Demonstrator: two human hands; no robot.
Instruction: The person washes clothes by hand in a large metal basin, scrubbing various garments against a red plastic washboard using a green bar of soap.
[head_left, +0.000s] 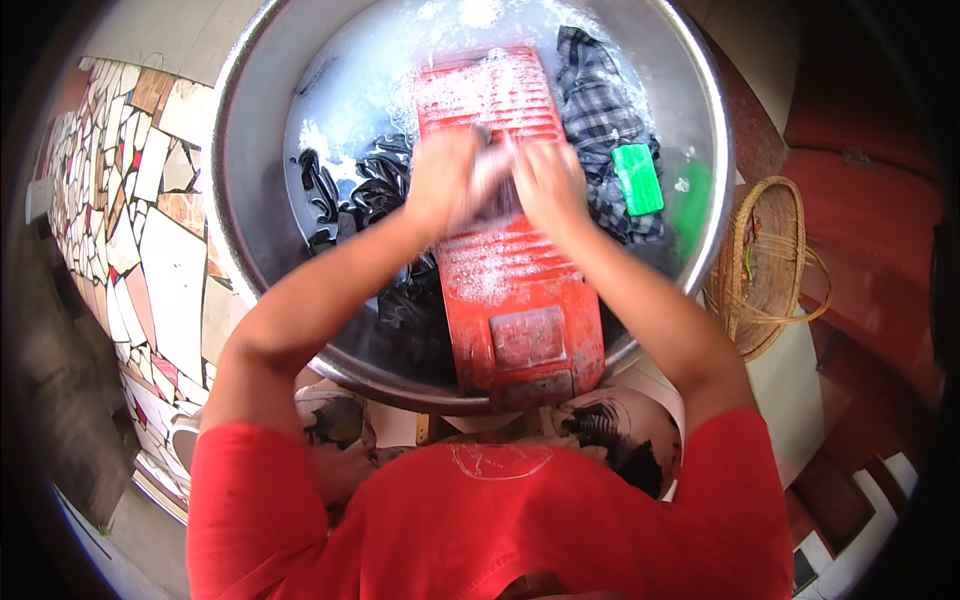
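A red plastic washboard (517, 255) with soapy ridges leans inside a large metal basin (255, 97), its lower end resting on the near rim. On its middle, both hands grip a small wet cloth (501, 199), greyish and blurred by motion. My left hand (441, 174) is closed around the cloth's left side. Knuckles up, my right hand (551, 180) holds the other side. Dark wet clothes (379, 184) lie in the water left of the board. To the right, a checked grey garment (600, 105) is heaped, with a green soap bar (638, 180) on it.
Sudsy water (360, 82) fills the basin's far part. A woven basket (765, 262) with a handle stands on the floor just right of the basin. Broken-tile mosaic (169, 255) covers the surface at left. My knees are against the basin's near side.
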